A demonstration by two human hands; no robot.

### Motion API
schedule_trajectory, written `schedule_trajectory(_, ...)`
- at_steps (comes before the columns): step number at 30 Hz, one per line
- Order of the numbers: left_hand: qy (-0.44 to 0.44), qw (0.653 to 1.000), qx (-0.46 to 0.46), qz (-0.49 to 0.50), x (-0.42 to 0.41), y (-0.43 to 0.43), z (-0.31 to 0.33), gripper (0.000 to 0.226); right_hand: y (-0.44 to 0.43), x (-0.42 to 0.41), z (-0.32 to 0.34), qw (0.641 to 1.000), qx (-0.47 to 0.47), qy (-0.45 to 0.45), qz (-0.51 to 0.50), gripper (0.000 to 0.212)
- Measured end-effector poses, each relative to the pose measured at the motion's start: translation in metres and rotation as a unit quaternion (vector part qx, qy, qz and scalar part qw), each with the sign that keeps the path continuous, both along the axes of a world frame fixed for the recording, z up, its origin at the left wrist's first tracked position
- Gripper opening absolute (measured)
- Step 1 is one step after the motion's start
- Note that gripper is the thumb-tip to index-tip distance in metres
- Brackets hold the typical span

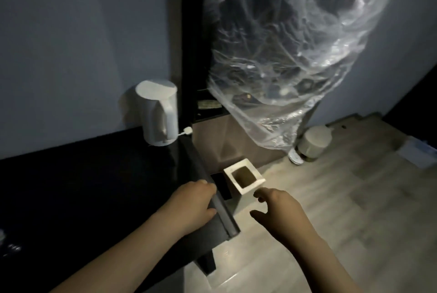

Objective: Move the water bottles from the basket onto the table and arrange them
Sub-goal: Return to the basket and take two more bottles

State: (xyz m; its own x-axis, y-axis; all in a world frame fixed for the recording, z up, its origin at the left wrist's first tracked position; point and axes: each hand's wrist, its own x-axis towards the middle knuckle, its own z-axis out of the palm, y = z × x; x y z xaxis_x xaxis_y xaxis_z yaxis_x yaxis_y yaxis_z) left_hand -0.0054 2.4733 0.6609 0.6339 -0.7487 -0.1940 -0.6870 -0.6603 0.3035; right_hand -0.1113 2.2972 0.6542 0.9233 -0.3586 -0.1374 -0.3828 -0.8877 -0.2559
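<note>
Fingers of left hand [191, 205] grip table edge [227, 220] | right hand [276, 212] fingers loosely curled, empty

Left grip [192, 205] fingertips behind table [94, 198] edge
</note>
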Motion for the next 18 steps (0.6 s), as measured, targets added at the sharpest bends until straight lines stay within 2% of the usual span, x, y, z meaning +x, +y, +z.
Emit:
schedule_trajectory(9,0.007,0.987,-0.005,-0.162,-0.065,-0.155,-0.005,0.035,-0.102,-0.12,-0.002,0.985,0.018,0.009,-0.173,0.044)
schedule_trajectory(18,0.018,0.946,0.001,-0.323,-0.112,-0.299,-0.019,0.04,-0.185,-0.19,-0.005,0.944,0.034,0.03,-0.327,0.045)
